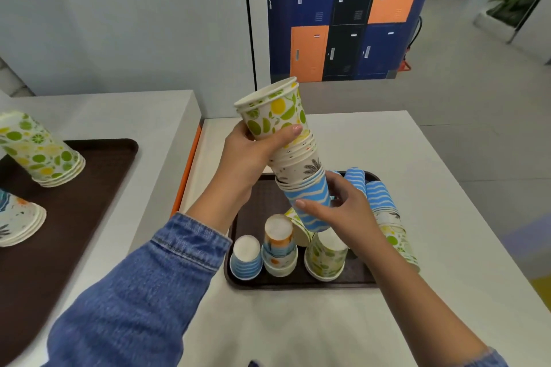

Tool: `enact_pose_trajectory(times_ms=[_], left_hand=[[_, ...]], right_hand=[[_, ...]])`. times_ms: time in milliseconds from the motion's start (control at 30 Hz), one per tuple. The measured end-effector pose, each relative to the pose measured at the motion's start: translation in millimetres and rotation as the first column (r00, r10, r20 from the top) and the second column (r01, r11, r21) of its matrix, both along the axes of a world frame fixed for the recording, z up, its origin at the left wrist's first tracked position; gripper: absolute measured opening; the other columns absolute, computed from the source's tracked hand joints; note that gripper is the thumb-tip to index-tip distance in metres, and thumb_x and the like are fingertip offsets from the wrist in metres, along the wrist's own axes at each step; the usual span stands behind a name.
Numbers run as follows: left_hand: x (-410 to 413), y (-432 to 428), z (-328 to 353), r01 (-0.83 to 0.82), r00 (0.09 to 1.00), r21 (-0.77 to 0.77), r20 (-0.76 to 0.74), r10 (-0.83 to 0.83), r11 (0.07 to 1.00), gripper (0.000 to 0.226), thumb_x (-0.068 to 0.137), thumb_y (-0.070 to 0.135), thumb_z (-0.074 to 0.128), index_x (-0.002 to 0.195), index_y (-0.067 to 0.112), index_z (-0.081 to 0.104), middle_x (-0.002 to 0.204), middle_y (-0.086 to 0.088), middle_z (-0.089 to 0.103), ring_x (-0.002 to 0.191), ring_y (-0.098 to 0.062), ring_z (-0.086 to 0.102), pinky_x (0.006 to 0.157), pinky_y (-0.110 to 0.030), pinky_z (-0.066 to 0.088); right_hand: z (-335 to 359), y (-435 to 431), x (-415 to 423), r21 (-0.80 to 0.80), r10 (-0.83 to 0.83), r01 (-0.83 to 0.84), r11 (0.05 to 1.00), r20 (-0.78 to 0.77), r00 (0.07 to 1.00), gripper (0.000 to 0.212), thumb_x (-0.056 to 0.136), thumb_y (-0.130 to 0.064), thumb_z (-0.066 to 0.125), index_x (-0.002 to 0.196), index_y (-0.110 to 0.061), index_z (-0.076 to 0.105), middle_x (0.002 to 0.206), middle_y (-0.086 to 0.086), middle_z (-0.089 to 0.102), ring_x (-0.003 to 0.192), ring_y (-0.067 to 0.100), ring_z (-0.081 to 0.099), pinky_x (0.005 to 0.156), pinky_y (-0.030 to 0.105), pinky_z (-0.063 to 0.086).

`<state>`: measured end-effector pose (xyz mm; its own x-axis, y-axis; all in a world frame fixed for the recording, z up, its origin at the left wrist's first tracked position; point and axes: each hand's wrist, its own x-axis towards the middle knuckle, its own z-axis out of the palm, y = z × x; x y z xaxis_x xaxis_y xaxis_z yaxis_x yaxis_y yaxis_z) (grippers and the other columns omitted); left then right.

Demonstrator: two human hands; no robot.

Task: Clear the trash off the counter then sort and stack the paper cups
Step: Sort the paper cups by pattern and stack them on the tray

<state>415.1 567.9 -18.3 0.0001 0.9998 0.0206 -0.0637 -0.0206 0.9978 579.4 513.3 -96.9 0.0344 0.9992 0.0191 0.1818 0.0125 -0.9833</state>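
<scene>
Two hands curl round the nested stack (pixel 296 158), left hand (pixel 247 155) on the citrus cup (pixel 274 112), right hand (pixel 343 211) on the blue-wave cup (pixel 311 202), best pulled straight apart.

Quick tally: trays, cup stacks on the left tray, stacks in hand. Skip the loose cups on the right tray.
Trays: 2 (left tray, right tray)
Cup stacks on the left tray: 2 (citrus stack, beach-print stack)
Stacks in hand: 1 (mixed stack, left hand grip up top, right hand grip below)
Total: 5
</scene>
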Motion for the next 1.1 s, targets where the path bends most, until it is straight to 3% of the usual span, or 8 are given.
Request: enact_pose_trajectory(times_ms=[200,367,467,567,700,833,1000,1100], left_hand=[[18,-20,9,-0.053,0.994,-0.037,0.098,0.056,0.998,0.020,0.075,0.019,0.076,0.089,0.026,0.064,0.090,0.010,0.075,0.086,-0.006,0.070,0.077,-0.029,0.053],[32,-29,-1,-0.194,0.914,-0.206,0.317,0.253,0.959,0.015,0.081,0.017,0.069,0.093,0.022,0.062,0.094,0.005,0.071,0.089,-0.010,0.065,0.078,-0.030,0.051],[47,-36,-14,-0.238,0.858,-0.361,0.356,0.370,0.902,0.016,0.082,0.023,0.069,0.095,0.018,0.061,0.099,0.000,0.068,0.085,-0.009,0.064,0.068,-0.024,0.049],[65,-44,-22,-0.262,0.807,-0.446,0.385,0.448,0.856,0.023,0.081,0.023,0.070,0.101,0.015,0.062,0.097,-0.001,0.068,0.079,-0.010,0.063,0.053,-0.021,0.050],[83,-53,-31,-0.287,0.753,-0.463,0.432,0.496,0.839,0.032,0.080,0.017,0.071,0.110,0.013,0.061,0.101,-0.004,0.069,0.081,-0.012,0.065,0.048,-0.017,0.051],[89,-55,-37,-0.281,0.753,-0.474,0.430,0.498,0.835,0.038,0.078,0.017,0.072,0.114,0.013,0.061,0.107,-0.005,0.068,0.086,-0.013,0.064,0.065,-0.025,0.052],[81,-58,-27,-0.233,0.809,-0.441,0.406,0.425,0.866,0.043,0.079,0.022,0.070,0.118,0.012,0.057,0.116,-0.005,0.065,0.092,-0.012,0.062,0.069,-0.027,0.053],[63,-70,-25,-0.389,0.854,-0.386,0.189,0.485,0.836,0.094,0.068,0.038,0.080,0.143,0.009,0.030,0.130,-0.001,0.051,0.109,-0.012,0.054,0.098,-0.034,0.042]], right_hand=[[9,-12,27,-0.073,0.048,-0.068,0.995,-0.250,0.967,0.063,0.062,-0.025,0.084,0.121,-0.023,0.062,0.104,-0.005,0.072,0.089,0.010,0.071,0.071,0.023,0.057],[-2,-13,56,-0.131,-0.029,-0.036,0.991,-0.462,0.886,0.077,0.052,-0.031,0.084,0.124,-0.018,0.060,0.118,0.002,0.069,0.099,0.010,0.069,0.071,0.018,0.054],[-9,-14,59,-0.169,-0.125,0.009,0.986,-0.694,0.709,0.090,0.044,-0.035,0.091,0.123,-0.011,0.057,0.110,0.004,0.072,0.091,0.013,0.070,0.070,0.020,0.056],[-8,-14,56,-0.213,-0.200,0.019,0.977,-0.880,0.431,0.053,0.079,-0.016,0.070,0.128,-0.006,0.052,0.114,0.008,0.067,0.093,0.014,0.069,0.078,0.024,0.057],[-3,-10,58,-0.317,-0.304,-0.028,0.948,-0.928,0.217,0.019,0.090,-0.015,0.055,0.107,-0.012,0.063,0.101,0.006,0.073,0.090,0.016,0.071,0.085,0.032,0.056],[3,-2,60,-0.388,-0.376,-0.016,0.922,-0.903,0.208,0.011,0.090,-0.017,0.057,0.100,-0.015,0.062,0.088,0.002,0.074,0.089,0.016,0.067,0.083,0.033,0.055],[4,5,58,-0.413,-0.395,-0.018,0.910,-0.880,0.263,0.006,0.092,-0.018,0.056,0.093,-0.017,0.062,0.078,-0.001,0.075,0.081,0.014,0.070,0.080,0.032,0.054],[1,11,61,-0.430,-0.406,-0.014,0.903,-0.862,0.303,0.006,0.092,-0.017,0.057,0.096,-0.016,0.062,0.091,0.002,0.072,0.084,0.015,0.069,0.076,0.032,0.056]])
